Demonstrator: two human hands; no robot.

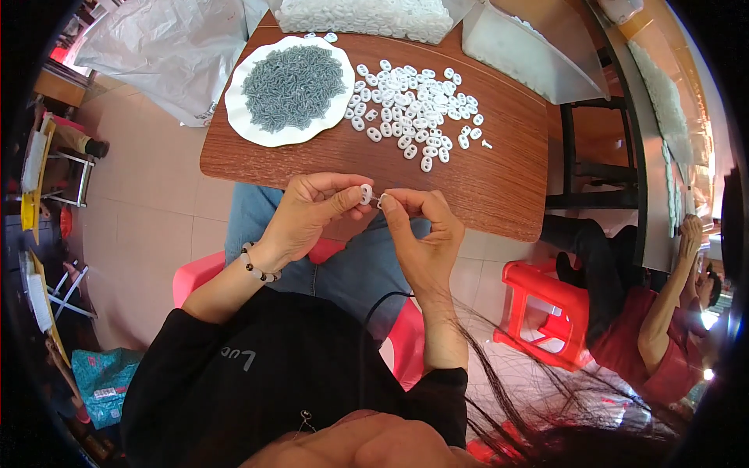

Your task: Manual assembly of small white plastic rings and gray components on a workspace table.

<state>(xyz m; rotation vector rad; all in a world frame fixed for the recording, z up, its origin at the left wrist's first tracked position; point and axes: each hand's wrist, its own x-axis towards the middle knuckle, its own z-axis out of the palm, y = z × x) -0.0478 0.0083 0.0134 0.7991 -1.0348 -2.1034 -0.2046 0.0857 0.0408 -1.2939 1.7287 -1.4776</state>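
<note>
Just off the table's front edge, my left hand (308, 218) pinches a small white oval piece with two holes (366, 194) between thumb and fingertips. Close beside it, my right hand (427, 230) grips another small white piece (382, 201), partly covered by the thumb. A thin, short part spans the narrow gap between the two pieces; its kind is too small to tell. Beyond my hands, many similar white two-hole pieces (413, 109) lie loose on the brown table (312, 165). Left of them, a white scalloped plate (236, 105) bears a heap of small grey-blue rod-like parts (292, 87).
A clear container of white pieces (363, 19) stands at the table's back, with a translucent bin (523, 58) to its right. White plastic sheeting (164, 54) hangs at left. A red stool (546, 312) and another person (663, 343) are at right.
</note>
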